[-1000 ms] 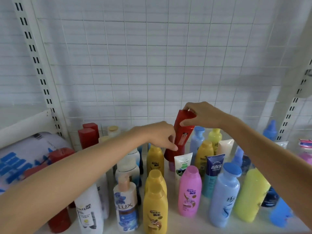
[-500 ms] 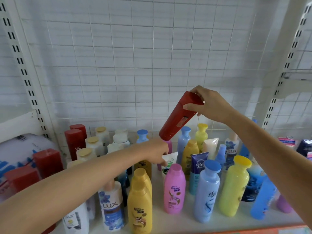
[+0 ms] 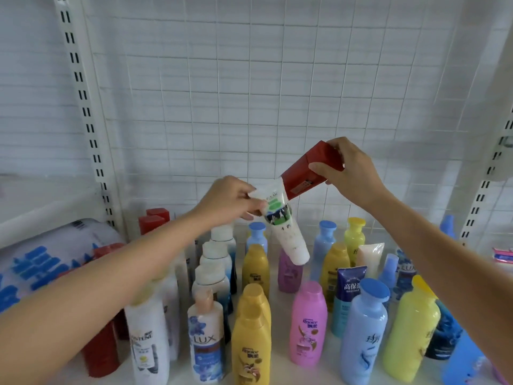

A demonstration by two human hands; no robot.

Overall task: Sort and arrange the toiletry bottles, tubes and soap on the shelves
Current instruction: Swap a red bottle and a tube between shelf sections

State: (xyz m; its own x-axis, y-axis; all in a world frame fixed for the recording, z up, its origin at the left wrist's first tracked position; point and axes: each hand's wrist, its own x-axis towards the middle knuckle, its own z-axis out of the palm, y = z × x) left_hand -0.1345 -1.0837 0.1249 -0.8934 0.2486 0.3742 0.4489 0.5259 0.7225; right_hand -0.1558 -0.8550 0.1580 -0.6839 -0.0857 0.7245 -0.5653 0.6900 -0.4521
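Note:
My right hand point(image 3: 351, 172) grips a red bottle point(image 3: 304, 175) by its upper end and holds it tilted in the air above the shelf. My left hand point(image 3: 230, 200) pinches the flat end of a white tube point(image 3: 286, 232) with a green and blue label; the tube hangs cap down above a purple bottle point(image 3: 288, 272). The tube's top overlaps the red bottle's lower end. Below stand several bottles: yellow point(image 3: 251, 348), pink point(image 3: 308, 325), light blue point(image 3: 363, 332) and a white LUX bottle point(image 3: 206, 340).
The white shelf board point(image 3: 280, 365) is crowded with upright bottles and tubes. Red bottles point(image 3: 154, 220) stand at the back left, a white Pantene bottle point(image 3: 145, 340) at the front left. A blue-printed white pack point(image 3: 41, 262) lies to the left. Slotted uprights point(image 3: 83, 107) and a wire grid back the shelf.
My left hand has lifted the white tube out from among the bottles up to the red bottle. My right hand still holds the red bottle at about the same height.

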